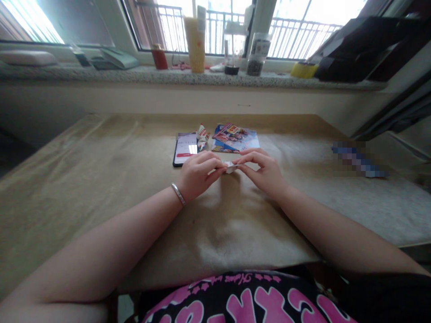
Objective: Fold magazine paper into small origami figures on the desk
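Observation:
Between my two hands is a small piece of white folded paper (230, 167), held just above the table. My left hand (201, 174) pinches its left edge between thumb and fingers; a silver bangle circles that wrist. From the other side, my right hand (261, 170) pinches the right edge with thumb and fingertips. Beyond the left hand lies a phone (185, 150) with a lit screen. A crumpled red and white wrapper (203, 133) sits beside the phone. Colourful printed packets (237, 137) lie flat behind the paper.
A tan cloth covers the table (111, 188). At the far right lies a blurred-out bluish item (358, 160). Along the windowsill (124, 77) stand a yellow cup (195, 45), a red-capped jar (159, 57), clear containers (257, 54), yellow tape (304, 69) and a black bag (357, 49).

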